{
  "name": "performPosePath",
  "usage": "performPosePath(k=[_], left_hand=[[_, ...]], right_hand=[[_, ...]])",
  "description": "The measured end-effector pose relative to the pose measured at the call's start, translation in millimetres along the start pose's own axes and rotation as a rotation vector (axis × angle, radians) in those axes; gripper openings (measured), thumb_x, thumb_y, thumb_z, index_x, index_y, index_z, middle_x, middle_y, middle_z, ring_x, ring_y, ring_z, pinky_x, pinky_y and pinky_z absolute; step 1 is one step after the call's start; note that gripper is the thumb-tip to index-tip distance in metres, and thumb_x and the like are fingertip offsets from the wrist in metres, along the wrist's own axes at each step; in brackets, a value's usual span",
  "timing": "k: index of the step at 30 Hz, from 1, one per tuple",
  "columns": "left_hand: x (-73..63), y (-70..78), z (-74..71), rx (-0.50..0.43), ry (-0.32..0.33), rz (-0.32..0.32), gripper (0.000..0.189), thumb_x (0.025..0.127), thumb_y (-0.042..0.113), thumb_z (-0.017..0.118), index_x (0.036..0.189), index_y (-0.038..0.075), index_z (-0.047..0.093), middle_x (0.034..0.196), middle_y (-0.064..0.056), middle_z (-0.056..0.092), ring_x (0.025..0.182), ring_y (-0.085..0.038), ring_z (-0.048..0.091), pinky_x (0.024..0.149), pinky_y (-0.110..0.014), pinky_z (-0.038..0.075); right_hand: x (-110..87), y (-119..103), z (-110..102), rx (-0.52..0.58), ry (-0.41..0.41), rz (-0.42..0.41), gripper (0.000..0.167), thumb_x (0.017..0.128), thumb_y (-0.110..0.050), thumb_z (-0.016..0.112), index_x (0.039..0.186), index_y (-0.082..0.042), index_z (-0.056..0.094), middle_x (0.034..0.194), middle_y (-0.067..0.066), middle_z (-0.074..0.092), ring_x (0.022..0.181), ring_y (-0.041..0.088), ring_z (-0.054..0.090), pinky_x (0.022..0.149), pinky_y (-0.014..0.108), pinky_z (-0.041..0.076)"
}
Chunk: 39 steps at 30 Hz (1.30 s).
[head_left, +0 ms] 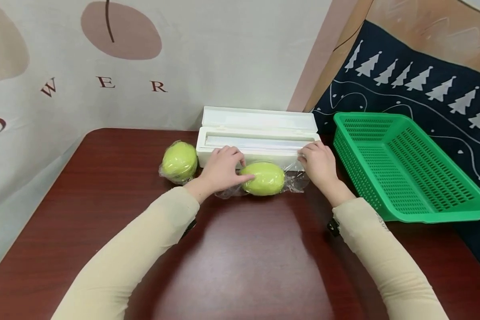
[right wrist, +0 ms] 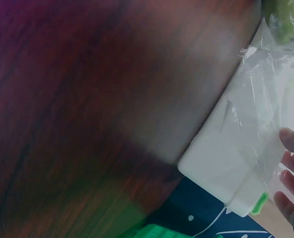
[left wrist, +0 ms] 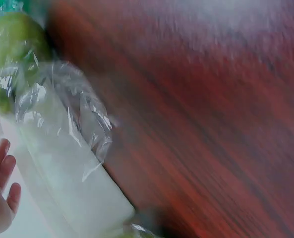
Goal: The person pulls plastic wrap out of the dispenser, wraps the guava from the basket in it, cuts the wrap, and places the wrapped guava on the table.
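Note:
An oval yellow-green fruit (head_left: 263, 178) lies in clear cling film (head_left: 295, 181) against the front of a white cling film dispenser (head_left: 260, 159), whose lid is raised. My left hand (head_left: 226, 166) is over the fruit's left end, thumb by its upper left side and fingers near the dispenser; the left wrist view shows those fingers spread, gripping nothing. At the dispenser's right end is my right hand (head_left: 318, 162). Its thumb and fingers are apart beside the loose film (right wrist: 253, 109) in the right wrist view. Whether they touch the film is unclear.
Left of the dispenser sits another film-wrapped yellow-green fruit (head_left: 179, 161). A green plastic basket (head_left: 388, 195) stands at the right, close to my right forearm. Everything rests on a dark red-brown wooden table (head_left: 240, 258), with a printed cloth (head_left: 224, 58) hanging behind it.

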State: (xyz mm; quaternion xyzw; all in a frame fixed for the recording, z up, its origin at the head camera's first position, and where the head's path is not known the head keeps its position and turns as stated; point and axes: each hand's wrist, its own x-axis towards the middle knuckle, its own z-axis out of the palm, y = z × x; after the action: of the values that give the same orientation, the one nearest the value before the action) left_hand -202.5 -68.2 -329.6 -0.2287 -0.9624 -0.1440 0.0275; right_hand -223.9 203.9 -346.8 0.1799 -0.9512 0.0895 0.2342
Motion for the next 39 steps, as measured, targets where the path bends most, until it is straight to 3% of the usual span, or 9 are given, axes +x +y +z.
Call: performPosePath(k=[5,9,14,24,27,30,35,37,39], left_hand=[[4.1,3.7,0.3,-0.092,-0.015,-0.019,0.033,0.083,0.047,0.065,0.091,0.015,0.061,0.099,0.000,0.067,0.096,-0.021,0.059,0.096,-0.040,0.040],[4.7,0.1,0.9,-0.174,-0.060,-0.082,0.041,0.085,0.045,0.064,0.110,0.012,0.058,0.103,-0.003,0.068,0.096,-0.022,0.062,0.094,-0.037,0.045],[6.5,-1.5,2.1,-0.176,-0.081,-0.081,0.052,0.087,0.045,0.061,0.127,0.012,0.055,0.104,-0.003,0.069,0.100,-0.021,0.062,0.094,-0.038,0.046],[8.5,-2.8,3.3,-0.136,-0.108,-0.023,0.045,0.089,0.043,0.059,0.126,0.017,0.060,0.104,-0.003,0.068,0.100,-0.019,0.060,0.089,-0.036,0.047],[9.1,-2.3,2.6,-0.142,-0.120,-0.006,0.042,0.090,0.042,0.059,0.124,0.018,0.061,0.104,-0.002,0.067,0.100,-0.019,0.059,0.088,-0.036,0.047],[9.2,-1.2,2.0,-0.144,-0.127,0.014,0.041,0.089,0.042,0.059,0.123,0.018,0.062,0.103,-0.002,0.066,0.100,-0.019,0.058,0.088,-0.036,0.047],[8.3,-1.4,2.8,-0.145,-0.119,0.043,0.040,0.089,0.039,0.060,0.121,0.016,0.062,0.102,-0.003,0.065,0.100,-0.020,0.057,0.088,-0.036,0.047],[7.7,-1.9,3.2,-0.145,-0.114,0.053,0.039,0.089,0.039,0.060,0.121,0.016,0.062,0.102,-0.003,0.065,0.100,-0.020,0.056,0.087,-0.036,0.047],[7.2,-1.7,3.7,-0.144,-0.106,0.061,0.038,0.089,0.039,0.061,0.120,0.017,0.062,0.101,-0.003,0.065,0.100,-0.020,0.056,0.086,-0.036,0.048]], right_hand=[[0.0,-2,-9,0.061,-0.046,-0.013,0.004,0.080,-0.007,0.069,0.079,-0.004,0.070,0.086,0.012,0.070,0.088,0.028,0.059,0.077,0.042,0.047],[-1.3,-4,-21,0.202,-0.193,0.029,0.007,0.084,-0.008,0.066,0.088,-0.003,0.069,0.087,0.014,0.070,0.085,0.027,0.064,0.077,0.043,0.050],[-8.3,-2,-30,0.315,-0.227,0.036,0.009,0.085,-0.006,0.065,0.090,-0.002,0.071,0.086,0.015,0.071,0.082,0.027,0.065,0.076,0.043,0.051],[-23.0,-7,-29,0.249,-0.330,-0.132,0.010,0.081,-0.007,0.068,0.088,-0.007,0.074,0.087,0.008,0.072,0.084,0.025,0.066,0.075,0.042,0.052],[-24.9,-2,-28,0.326,-0.466,-0.051,0.018,0.084,-0.013,0.067,0.099,-0.006,0.074,0.096,0.010,0.072,0.092,0.025,0.065,0.080,0.041,0.051],[-23.6,6,-34,0.426,-0.548,0.138,0.032,0.089,-0.021,0.062,0.113,-0.001,0.067,0.106,0.017,0.069,0.099,0.029,0.063,0.084,0.043,0.050],[-15.6,2,-46,0.424,-0.334,0.310,0.041,0.093,-0.028,0.057,0.118,0.003,0.059,0.110,0.025,0.064,0.101,0.035,0.061,0.084,0.046,0.048],[-11.0,-8,-48,0.415,-0.251,0.254,0.041,0.091,-0.027,0.060,0.118,0.003,0.059,0.113,0.024,0.063,0.104,0.034,0.059,0.089,0.047,0.046],[-5.9,-22,-47,0.407,-0.276,0.152,0.049,0.088,-0.029,0.064,0.125,0.002,0.055,0.123,0.022,0.059,0.114,0.034,0.054,0.098,0.047,0.042]])
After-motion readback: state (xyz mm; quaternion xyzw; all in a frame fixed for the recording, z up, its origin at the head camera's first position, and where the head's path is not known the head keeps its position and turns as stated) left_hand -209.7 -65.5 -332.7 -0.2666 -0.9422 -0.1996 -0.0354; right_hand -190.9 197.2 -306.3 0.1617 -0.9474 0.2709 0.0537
